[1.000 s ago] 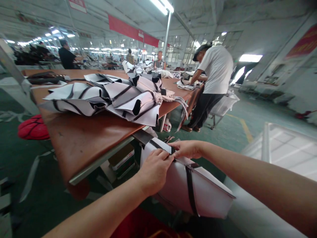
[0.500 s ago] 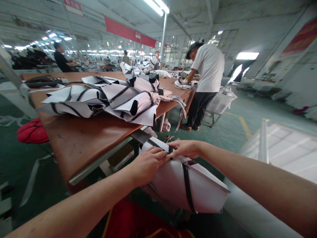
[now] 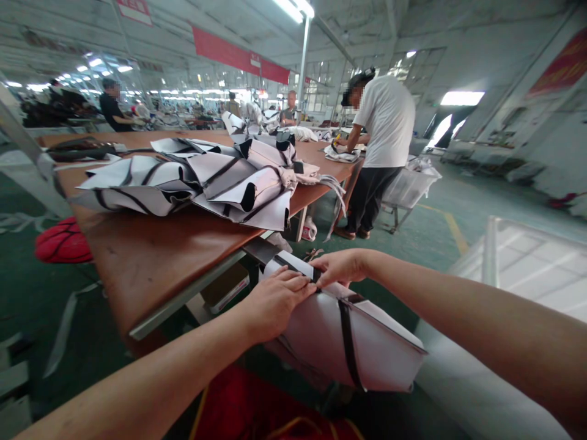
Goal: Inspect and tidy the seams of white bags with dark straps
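A white sewn piece with black strips [image 3: 316, 330], which looks like an unfinished bag, hangs over a narrow dark metal arm [image 3: 260, 250] jutting from the table's edge. My left hand [image 3: 277, 302] lies on its upper side, fingers stretched out and pressing near a short black strip [image 3: 317, 275]. Across from it, my right hand [image 3: 342, 267] is closed, thumb and fingertips pinching at that strip. The fingertips of both hands nearly meet there. The piece's underside and part of the metal arm are hidden.
The brown-topped table [image 3: 119, 263] carries a heap of similar white pieces [image 3: 215, 177]. A co-worker in a white shirt [image 3: 387, 122] bends over the far end. A white cart [image 3: 527, 256] stands at my right, a red round seat [image 3: 63, 240] at the left.
My right hand has shifted slightly, its fingertips still at the black strip. My left hand stays nearly in place. The view has moved a little; the co-worker's hands have shifted.
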{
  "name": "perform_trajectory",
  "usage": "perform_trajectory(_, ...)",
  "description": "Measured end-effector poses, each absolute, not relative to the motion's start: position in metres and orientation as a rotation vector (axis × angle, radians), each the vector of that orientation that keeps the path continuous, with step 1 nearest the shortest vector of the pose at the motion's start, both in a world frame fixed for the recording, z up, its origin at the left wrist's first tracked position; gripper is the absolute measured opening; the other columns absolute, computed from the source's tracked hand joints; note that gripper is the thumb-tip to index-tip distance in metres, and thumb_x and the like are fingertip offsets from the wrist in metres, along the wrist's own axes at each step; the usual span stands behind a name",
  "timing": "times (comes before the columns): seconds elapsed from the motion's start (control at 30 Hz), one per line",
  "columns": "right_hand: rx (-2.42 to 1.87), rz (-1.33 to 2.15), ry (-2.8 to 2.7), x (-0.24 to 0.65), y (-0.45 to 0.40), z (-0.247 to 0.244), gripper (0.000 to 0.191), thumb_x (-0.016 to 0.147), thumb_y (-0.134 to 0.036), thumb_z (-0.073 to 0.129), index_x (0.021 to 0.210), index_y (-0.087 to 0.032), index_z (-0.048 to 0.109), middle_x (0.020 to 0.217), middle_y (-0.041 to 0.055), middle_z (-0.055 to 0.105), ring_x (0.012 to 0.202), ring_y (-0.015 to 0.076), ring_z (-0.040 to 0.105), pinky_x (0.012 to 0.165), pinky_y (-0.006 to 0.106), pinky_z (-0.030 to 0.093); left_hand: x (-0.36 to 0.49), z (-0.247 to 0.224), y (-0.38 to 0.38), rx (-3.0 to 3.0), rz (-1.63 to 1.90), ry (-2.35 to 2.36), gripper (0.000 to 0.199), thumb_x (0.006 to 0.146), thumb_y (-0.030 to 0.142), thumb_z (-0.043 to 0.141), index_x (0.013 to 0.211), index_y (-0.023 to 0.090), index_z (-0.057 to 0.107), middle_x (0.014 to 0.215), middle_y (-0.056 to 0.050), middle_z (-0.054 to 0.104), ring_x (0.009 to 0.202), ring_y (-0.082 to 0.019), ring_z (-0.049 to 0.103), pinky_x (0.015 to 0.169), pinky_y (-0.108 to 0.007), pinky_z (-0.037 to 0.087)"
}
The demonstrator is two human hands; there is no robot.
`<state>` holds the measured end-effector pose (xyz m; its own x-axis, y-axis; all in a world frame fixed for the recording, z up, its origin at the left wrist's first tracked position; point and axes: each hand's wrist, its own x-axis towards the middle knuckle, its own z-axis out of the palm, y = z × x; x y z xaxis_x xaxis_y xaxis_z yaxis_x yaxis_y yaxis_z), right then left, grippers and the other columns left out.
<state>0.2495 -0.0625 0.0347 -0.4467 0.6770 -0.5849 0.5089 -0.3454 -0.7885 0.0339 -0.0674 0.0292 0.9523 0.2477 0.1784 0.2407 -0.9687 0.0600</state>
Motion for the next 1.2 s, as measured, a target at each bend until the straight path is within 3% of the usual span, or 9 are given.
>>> perform_trajectory(0.27, -1.677, 1.869, -1.84, 0.242, -0.065, 0.046, 0.055, 0.058, -0.007, 0.056, 0.111, -0.023, 0.051, 0.101, 0.0013, 0.055, 0.08, 0.0169, 0.058, 0.054, 0.025, 0.052, 0.038, 0.028, -0.079, 3.066, 0.289, 0.59, 0.044, 0.082, 0.016, 0.048, 0.125, 0.023, 0.047, 0.123, -0.002, 0.053, 0.116, -0.02, 0.042, 0.107, -0.04, 0.02)
perform_trajectory(0.6, -1.623, 1.807, -1.87, 0.25, -0.06, 0.04, 0.063, 0.055, -0.009, 0.056, 0.116, -0.023, 0.052, 0.093, 0.0009, 0.059, 0.076, 0.0185, 0.06, 0.048, 0.023, 0.051, 0.04, 0.035, -0.081, 3.101, 0.215, 0.588, 0.043, 0.082, 0.016, 0.048, 0.123, 0.03, 0.047, 0.11, -0.002, 0.055, 0.108, -0.022, 0.044, 0.106, -0.052, 0.009)
perform_trajectory(0.77, -1.56, 1.835, -1.785, 0.255, -0.064, 0.037, 0.067, 0.055, -0.011, 0.058, 0.12, -0.024, 0.05, 0.101, 0.0026, 0.06, 0.075, 0.0177, 0.061, 0.048, 0.024, 0.051, 0.043, 0.048, -0.079, 3.096, 0.157, 0.531, 0.035, 0.08, 0.014, 0.05, 0.11, 0.032, 0.054, 0.103, -0.001, 0.056, 0.104, -0.022, 0.046, 0.103, -0.054, 0.014)
perform_trajectory(0.97, -1.513, 1.868, -1.725, 0.258, -0.069, 0.035, 0.068, 0.061, -0.018, 0.066, 0.125, -0.026, 0.046, 0.108, 0.0031, 0.058, 0.074, 0.0133, 0.059, 0.049, 0.016, 0.046, 0.041, 0.046, -0.076, 3.079, 0.161, 0.538, 0.043, 0.08, 0.015, 0.05, 0.117, 0.036, 0.051, 0.111, -0.001, 0.053, 0.109, -0.023, 0.043, 0.102, -0.053, 0.017)
perform_trajectory(1.2, -1.562, 1.8, -1.788, 0.258, -0.067, 0.033, 0.07, 0.06, -0.025, 0.072, 0.124, -0.027, 0.046, 0.112, 0.0038, 0.056, 0.083, 0.017, 0.058, 0.051, 0.018, 0.046, 0.04, 0.044, -0.073, 3.072, 0.175, 0.505, 0.048, 0.079, 0.015, 0.05, 0.122, 0.038, 0.047, 0.114, -0.001, 0.052, 0.109, -0.024, 0.042, 0.101, -0.052, 0.02)
